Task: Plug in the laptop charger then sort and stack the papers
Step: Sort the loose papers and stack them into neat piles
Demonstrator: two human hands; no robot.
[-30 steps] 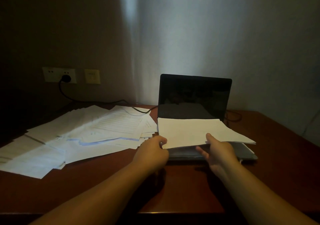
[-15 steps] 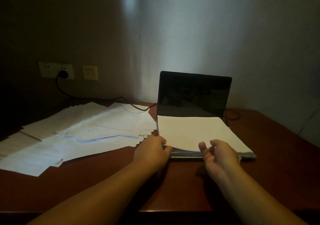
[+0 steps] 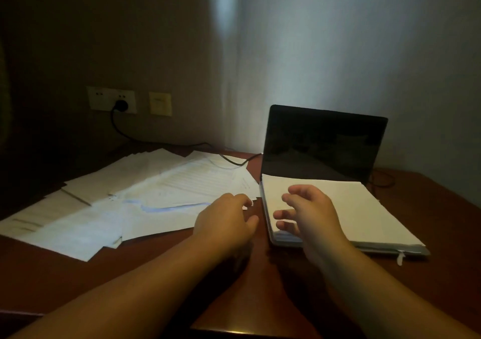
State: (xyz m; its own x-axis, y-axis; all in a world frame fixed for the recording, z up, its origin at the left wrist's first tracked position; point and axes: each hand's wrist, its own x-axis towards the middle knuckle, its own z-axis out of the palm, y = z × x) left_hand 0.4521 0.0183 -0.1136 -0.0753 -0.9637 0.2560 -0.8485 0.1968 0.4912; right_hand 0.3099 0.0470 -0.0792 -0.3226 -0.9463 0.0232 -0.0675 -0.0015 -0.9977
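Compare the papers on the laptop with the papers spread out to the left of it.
The papers on the laptop form one squared stack, top sheet blank; the spread papers lie fanned and overlapping on the table, several showing printed lines. The stack covers the keyboard; the spread covers far more area. Both are white sheets.

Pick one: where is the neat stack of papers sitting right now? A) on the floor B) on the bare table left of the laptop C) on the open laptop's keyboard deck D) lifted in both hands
C: the neat stack of papers lies flat on the open laptop, covering its keyboard deck, while the left hand and right hand hold nothing.
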